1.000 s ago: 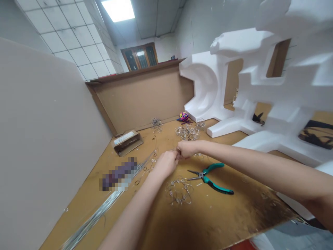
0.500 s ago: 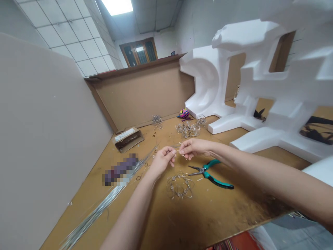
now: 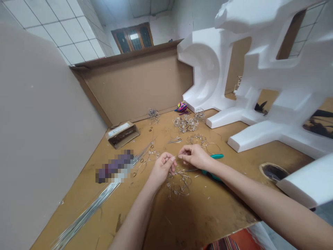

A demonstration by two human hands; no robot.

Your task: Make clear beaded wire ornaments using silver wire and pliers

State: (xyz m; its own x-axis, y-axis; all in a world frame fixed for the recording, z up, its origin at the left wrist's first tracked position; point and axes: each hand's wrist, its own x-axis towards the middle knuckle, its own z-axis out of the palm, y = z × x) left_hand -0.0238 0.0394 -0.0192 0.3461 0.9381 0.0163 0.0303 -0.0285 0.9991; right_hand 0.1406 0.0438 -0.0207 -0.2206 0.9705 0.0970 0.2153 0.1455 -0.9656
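1. My left hand (image 3: 163, 168) and right hand (image 3: 194, 156) are just apart above the middle of the desk (image 3: 221, 211), both pinched narrow on a thin wire (image 3: 176, 158) so fine that I can barely make it out.
2. Directly below my hands lies a tangle of wire loops with clear beads (image 3: 178, 185).
3. Needle-nose pliers with teal handles (image 3: 217, 156) lie under my right hand and forearm, mostly hidden.
4. Toward the desk's back edge sit more tangled wire clusters (image 3: 186, 124) and an open cardboard box (image 3: 122, 134).
5. A bundle of straight wire rods (image 3: 85, 211) runs along the desk's left edge.
6. Large white foam shapes (image 3: 208, 69) stand on the desk's back right corner.
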